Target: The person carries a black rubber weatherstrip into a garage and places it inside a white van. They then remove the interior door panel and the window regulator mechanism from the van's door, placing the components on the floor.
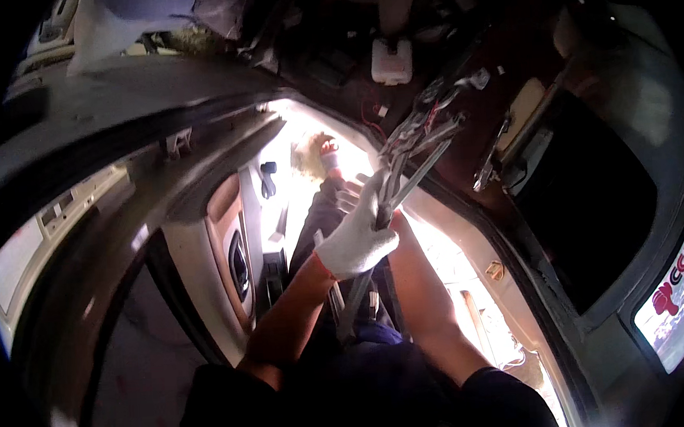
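Note:
Both my hands are at a long bundled wiring harness (406,148), which has grey strands, taped sections and a thin red wire. My left hand (361,242), in a white work glove with a red cuff, closes around the bundle in front of my body. Just behind it, my right hand (372,190) meets the same bundle and is largely hidden by the left glove and the strands. The far end of the harness spreads into loose branches and connectors over the dark vehicle floor. Its lower tail hangs toward my lap.
I am in a vehicle's doorway. An open door with a brown-trimmed panel (224,213) stands at left. A pale sill (469,245) runs along the right. A white box-shaped container (391,60) sits on the dark floor ahead. A dark glass pane (592,198) is at right.

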Demonstrator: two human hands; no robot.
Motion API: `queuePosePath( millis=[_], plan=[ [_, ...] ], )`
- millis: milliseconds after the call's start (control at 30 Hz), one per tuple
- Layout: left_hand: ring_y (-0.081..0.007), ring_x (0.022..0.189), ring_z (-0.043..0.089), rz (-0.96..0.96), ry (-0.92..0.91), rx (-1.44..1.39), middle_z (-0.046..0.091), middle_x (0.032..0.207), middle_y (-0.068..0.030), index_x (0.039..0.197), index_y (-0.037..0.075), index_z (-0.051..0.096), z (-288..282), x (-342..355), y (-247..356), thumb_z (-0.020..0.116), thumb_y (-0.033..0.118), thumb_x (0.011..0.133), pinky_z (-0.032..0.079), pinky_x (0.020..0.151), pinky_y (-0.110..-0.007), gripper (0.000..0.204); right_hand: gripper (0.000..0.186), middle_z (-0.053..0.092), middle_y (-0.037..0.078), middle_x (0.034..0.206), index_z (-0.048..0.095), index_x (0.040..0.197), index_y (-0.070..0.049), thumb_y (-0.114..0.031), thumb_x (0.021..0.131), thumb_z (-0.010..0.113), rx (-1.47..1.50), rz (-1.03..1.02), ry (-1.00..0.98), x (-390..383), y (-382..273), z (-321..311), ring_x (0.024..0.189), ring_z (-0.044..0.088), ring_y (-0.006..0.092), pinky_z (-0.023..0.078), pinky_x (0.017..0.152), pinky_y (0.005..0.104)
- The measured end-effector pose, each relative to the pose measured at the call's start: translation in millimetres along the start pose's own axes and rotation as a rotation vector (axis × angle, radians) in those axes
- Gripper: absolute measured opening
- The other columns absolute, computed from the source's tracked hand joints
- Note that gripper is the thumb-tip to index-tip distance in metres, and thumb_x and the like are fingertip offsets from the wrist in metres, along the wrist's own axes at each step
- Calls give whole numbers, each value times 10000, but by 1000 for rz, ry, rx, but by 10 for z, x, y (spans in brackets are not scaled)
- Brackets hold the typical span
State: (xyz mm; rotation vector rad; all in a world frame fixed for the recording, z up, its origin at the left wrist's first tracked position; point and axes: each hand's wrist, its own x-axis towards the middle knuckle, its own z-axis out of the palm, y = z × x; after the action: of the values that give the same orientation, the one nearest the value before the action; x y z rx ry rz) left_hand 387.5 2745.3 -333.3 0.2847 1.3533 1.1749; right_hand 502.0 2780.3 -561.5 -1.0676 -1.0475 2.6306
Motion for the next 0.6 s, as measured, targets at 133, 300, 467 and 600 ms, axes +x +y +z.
queuePosePath(
  millis=[133, 300, 467, 600],
  plan=[
    [-93, 805, 443, -41, -39, -192, 442, 1086, -38, 1549, 39, 60, 11, -129, 115, 501, -121, 743, 433, 733, -241, 932, 511, 584, 145, 1313, 539, 1336, -64, -371, 928, 525, 874, 4, -131, 213, -3, 165, 1212, 548, 311, 403, 1023, 488],
    [-53, 803, 436, 10, -109, -281, 420, 1123, -2, 1567, 120, 86, -130, -246, -103, 487, -133, 736, 418, 700, -187, 957, 521, 581, 183, 1322, 551, 1321, -31, -359, 916, 555, 1349, -13, -298, 185, -837, 81, 1200, 572, 333, 489, 953, 496],
    [-64, 798, 432, 5, -81, -348, 429, 1070, 4, 1571, 143, 89, -89, -327, -58, 495, -119, 726, 426, 672, -194, 973, 578, 596, 188, 1295, 529, 1352, -88, -449, 909, 618, 1185, 71, -217, -156, -1427, 342, 1096, 638, 331, 512, 963, 513],
    [-73, 822, 454, -26, -101, -384, 458, 993, 8, 1566, 150, 102, -164, -407, -295, 579, -111, 743, 442, 722, -228, 986, 650, 618, 175, 1250, 549, 1315, -97, -563, 871, 639, 1126, 113, -307, -174, -1443, 519, 959, 692, 289, 593, 848, 463]
  ],
)
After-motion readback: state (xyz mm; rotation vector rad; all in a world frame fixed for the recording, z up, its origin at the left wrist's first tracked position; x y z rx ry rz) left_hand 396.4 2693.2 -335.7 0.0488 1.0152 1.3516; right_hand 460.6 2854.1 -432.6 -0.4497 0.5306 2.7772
